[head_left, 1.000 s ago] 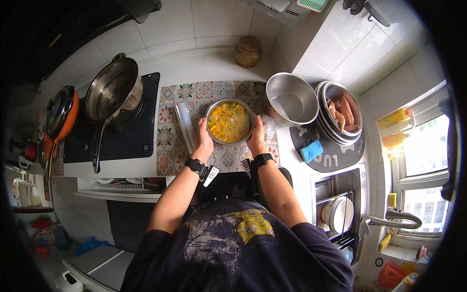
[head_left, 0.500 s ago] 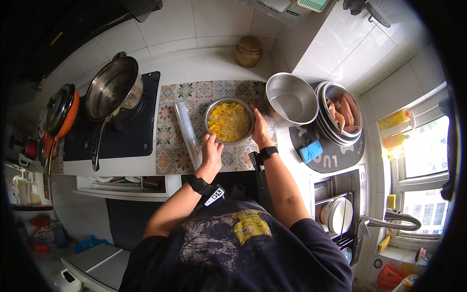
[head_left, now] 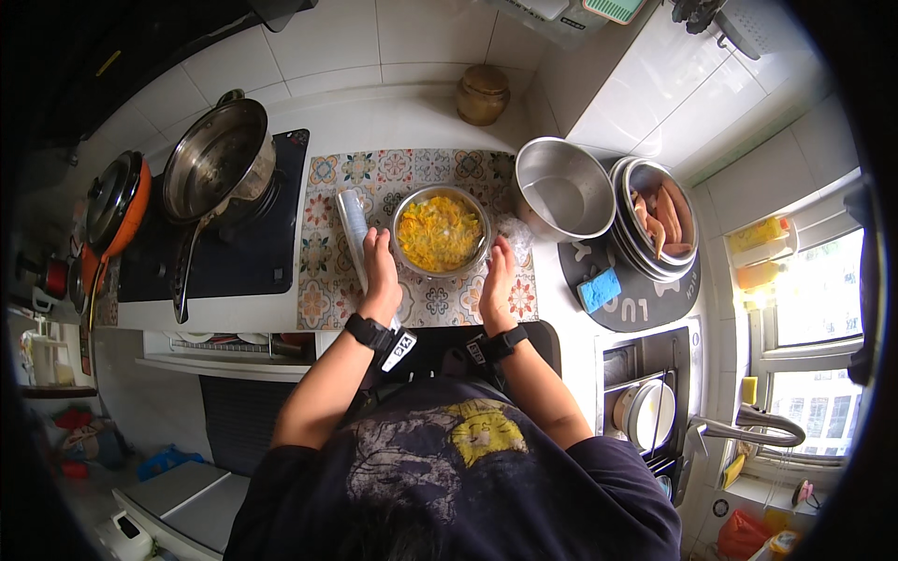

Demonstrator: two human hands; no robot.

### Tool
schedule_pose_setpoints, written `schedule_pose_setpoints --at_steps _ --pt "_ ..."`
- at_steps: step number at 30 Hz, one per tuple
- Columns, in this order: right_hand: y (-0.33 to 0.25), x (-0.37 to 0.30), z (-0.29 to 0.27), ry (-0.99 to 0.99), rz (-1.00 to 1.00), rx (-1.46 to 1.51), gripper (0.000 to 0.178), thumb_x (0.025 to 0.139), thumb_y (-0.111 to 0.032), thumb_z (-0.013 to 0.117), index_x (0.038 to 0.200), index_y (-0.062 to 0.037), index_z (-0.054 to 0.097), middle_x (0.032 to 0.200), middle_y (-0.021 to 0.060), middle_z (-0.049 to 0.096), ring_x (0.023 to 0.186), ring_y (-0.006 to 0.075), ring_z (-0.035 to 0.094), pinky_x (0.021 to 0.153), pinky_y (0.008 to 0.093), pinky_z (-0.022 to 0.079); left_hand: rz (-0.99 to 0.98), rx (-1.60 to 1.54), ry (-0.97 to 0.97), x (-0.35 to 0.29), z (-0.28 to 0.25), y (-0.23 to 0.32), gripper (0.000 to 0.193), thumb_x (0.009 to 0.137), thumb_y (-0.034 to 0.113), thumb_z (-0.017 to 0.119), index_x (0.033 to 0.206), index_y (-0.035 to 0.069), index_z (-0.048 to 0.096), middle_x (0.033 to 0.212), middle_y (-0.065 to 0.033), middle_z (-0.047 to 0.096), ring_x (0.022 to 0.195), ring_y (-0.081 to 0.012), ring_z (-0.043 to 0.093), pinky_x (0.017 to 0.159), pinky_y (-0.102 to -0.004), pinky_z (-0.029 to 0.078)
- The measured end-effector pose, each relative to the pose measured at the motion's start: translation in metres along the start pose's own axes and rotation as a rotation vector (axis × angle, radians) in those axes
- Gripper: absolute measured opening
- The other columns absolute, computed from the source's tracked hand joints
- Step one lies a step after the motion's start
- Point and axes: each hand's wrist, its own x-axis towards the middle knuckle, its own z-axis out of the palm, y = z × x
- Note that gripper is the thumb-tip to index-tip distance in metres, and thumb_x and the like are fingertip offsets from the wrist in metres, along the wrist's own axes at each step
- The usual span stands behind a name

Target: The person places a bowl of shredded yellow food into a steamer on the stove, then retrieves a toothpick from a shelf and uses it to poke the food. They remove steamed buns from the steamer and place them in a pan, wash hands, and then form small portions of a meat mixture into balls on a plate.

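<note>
A round metal bowl [head_left: 441, 274] of yellow-orange shredded food [head_left: 438, 230] stands on the patterned mat. Shiny glints over the food look like clear film stretched across the bowl. On the bowl's left side my left hand [head_left: 381, 273] is upright with its fingers extended, overlapping a roll of cling film [head_left: 353, 217] that lies slanting on the mat. My right hand [head_left: 499, 283] is at the lower right of the rim, fingers stretched out; whether the fingertips touch the bowl I cannot tell. Crumpled clear plastic [head_left: 514, 234] lies just beyond those fingertips.
To the right stand an empty steel basin [head_left: 564, 187] and stacked bowls [head_left: 629, 234] holding peeled orange-pink roots [head_left: 666, 213]. A blue sponge [head_left: 599, 290] lies before them, above the sink [head_left: 692, 369]. Leftward, a pan [head_left: 217, 154] sits on the black stove [head_left: 238, 262]. A brown jar [head_left: 483, 96] stands behind.
Both hands have drawn back from the bowl's rim toward me, the left also shifting left toward the roll. The bowl stays about where it was.
</note>
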Motion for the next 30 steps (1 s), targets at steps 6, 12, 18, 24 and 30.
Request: schedule_pose_setpoints --at_steps 6,12,18,24,30 --pt "-0.001 0.046 0.010 -0.204 -0.022 0.216 0.052 0.097 -0.032 0.043 0.138 -0.0018 0.036 0.141 0.0138 0.039 0.131 0.0219 0.034 0.109 0.0327 0.025 -0.081 -0.259 -0.048 -0.011 0.008 -0.017 0.055 0.094 0.029 0.048 0.141 0.006 0.030 0.143 -0.0091 0.034 0.132 -0.0198 0.032 0.109 -0.0335 0.023" --pt "0.012 0.041 0.026 -0.145 0.077 0.383 0.051 0.096 -0.034 0.043 0.138 -0.0058 0.039 0.137 0.0071 0.045 0.126 0.0201 0.042 0.106 0.0334 0.032 -0.104 -0.300 -0.030 0.009 0.003 -0.040 0.050 0.094 0.027 0.048 0.139 0.009 0.033 0.139 -0.0075 0.038 0.127 -0.0178 0.036 0.107 -0.0336 0.027" --pt "0.011 0.048 0.015 -0.172 0.297 0.553 0.046 0.098 -0.030 0.039 0.132 -0.0002 0.045 0.136 0.0105 0.046 0.125 0.0223 0.042 0.107 0.0308 0.029 -0.187 -0.360 -0.176 0.026 -0.013 -0.041 0.039 0.094 0.023 0.049 0.129 0.008 0.042 0.123 -0.0052 0.050 0.115 -0.0179 0.047 0.097 -0.0332 0.039" --pt "0.005 0.045 0.004 -0.191 -0.114 0.169 0.050 0.098 -0.026 0.042 0.138 0.0026 0.036 0.142 0.0142 0.040 0.130 0.0221 0.038 0.108 0.0299 0.027 -0.067 -0.182 -0.078 0.017 -0.017 -0.039 0.047 0.095 0.024 0.048 0.137 0.004 0.037 0.133 -0.0091 0.044 0.121 -0.0194 0.043 0.101 -0.0327 0.035" --pt "-0.001 0.047 0.006 -0.245 -0.113 0.116 0.052 0.097 -0.026 0.044 0.140 0.0018 0.034 0.145 0.0141 0.036 0.132 0.0217 0.034 0.109 0.0299 0.025 0.032 0.009 -0.122 0.013 -0.017 -0.040 0.050 0.097 0.022 0.047 0.140 0.000 0.033 0.140 -0.0119 0.039 0.126 -0.0194 0.039 0.104 -0.0305 0.031"
